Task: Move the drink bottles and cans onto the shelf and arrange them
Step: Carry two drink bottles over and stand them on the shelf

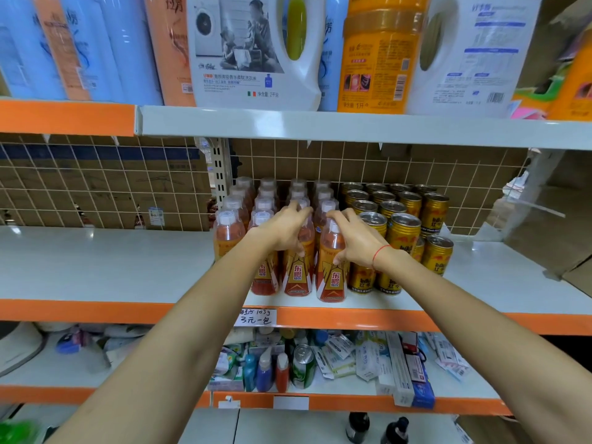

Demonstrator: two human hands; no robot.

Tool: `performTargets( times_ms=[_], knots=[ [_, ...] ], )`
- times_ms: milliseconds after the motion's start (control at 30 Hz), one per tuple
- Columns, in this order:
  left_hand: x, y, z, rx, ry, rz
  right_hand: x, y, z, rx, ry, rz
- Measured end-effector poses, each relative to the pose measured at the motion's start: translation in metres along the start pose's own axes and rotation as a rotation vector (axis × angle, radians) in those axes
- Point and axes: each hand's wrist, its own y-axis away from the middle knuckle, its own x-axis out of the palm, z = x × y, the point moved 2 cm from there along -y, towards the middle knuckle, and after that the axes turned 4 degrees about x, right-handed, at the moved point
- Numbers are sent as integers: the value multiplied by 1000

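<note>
Several orange drink bottles with white caps stand in rows on the middle shelf (112, 264). Gold cans (405, 232) stand in rows just right of them. My left hand (283, 229) grips the neck of a front bottle (298, 277), fingers curled over its cap. My right hand (355, 238) grips the front bottle beside it (331, 283), thumb on its label and fingers round the neck. Both bottles stand upright near the shelf's front edge.
The shelf above carries big detergent jugs (256, 52) and an orange bottle (378, 56). The shelf below holds small bottles, a green can (302, 366) and toothpaste boxes. A wire grid backs the middle shelf. A price tag (256, 317) hangs on its orange front edge.
</note>
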Motion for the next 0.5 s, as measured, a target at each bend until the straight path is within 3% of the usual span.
performTargets(
  times_ms=[500],
  knots=[
    [3,-1,3,-6,43,-25,5,-14,5,31,-23,-10]
  ],
)
